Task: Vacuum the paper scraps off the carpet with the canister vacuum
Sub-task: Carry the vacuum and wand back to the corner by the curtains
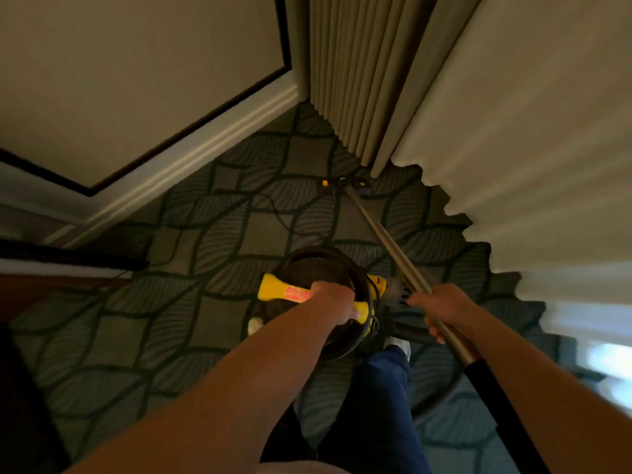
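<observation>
You are gripping the yellow handle (284, 290) of the canister (325, 265) with your left hand (337, 304), fingers curled round it. Your right hand (441, 307) is wrapping the wand (379, 230), so both hands are full.

The cord (280, 213) is trailing loose over the carpet (136, 319) between the canister and the head (342, 184). I judge the head could be snagging it if you are sweeping left. The head is lying far out, just beside the curtain (359, 80) hem, where suction could be pulling fabric in. The canister is sitting near, just ahead of your legs; whether lifted or standing I cannot tell. Stepping forward could mean tripping on it or the hose (506, 415).

The carpet is dark and leaf-patterned, and the dim light is hiding small bits: I cannot pick out any scraps. A wall with a pale skirting (191, 155) is running along the far left, and a sheer drape (513, 114) is hanging on the right.
</observation>
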### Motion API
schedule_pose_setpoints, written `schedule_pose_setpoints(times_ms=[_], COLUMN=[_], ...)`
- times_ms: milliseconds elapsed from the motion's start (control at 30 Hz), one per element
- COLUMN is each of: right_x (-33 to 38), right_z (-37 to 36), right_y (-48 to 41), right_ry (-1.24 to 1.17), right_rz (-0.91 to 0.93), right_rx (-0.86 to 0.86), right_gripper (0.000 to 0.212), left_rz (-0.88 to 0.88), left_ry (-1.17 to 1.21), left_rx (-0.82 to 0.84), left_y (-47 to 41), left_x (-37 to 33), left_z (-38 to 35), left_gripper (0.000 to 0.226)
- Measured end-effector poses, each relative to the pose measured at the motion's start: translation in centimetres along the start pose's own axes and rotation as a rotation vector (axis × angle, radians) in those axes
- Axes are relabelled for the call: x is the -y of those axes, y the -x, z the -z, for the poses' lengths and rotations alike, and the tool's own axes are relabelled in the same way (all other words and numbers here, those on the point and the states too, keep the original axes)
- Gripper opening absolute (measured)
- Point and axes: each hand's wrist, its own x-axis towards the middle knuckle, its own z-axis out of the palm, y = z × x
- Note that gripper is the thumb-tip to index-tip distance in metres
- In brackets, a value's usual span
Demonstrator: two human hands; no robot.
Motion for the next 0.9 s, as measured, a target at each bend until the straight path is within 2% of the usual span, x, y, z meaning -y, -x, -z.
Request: schedule_pose_setpoints(times_ms=[167, 267, 400, 600, 900], right_x=[0.7, 0.9, 2.1, 5.0, 17.0], right_z=[-4.3, -5.6, -6.1, -7.1, -13.8], right_y=[1.5, 1.9, 1.2, 0.8, 1.6], right_ry=[-0.118, -0.159, -0.233, -0.278, -0.307], right_rz=[-0.069, -0.107, -0.152, -0.157, -0.122], right_rx=[-0.07, -0.096, -0.127, -0.159, -0.208], right_gripper=[0.025, 0.026, 0.026, 0.026, 0.027], left_rz=[-0.011, 0.007, 0.022, 0.004, -0.103], left_ry=[-0.244, -0.295, -0.214, -0.141, -0.083], left_rx=[0.004, -0.014, -0.078, -0.041, 0.045], left_y=[1.2, 1.3, 1.2, -0.1, -1.4], left_x=[5.7, 8.5, 12.1, 16.0, 23.3], left_z=[-1.2, -1.0, 1.6, 3.9, 9.1], left_gripper=[0.047, 0.048, 0.042, 0.045, 0.055])
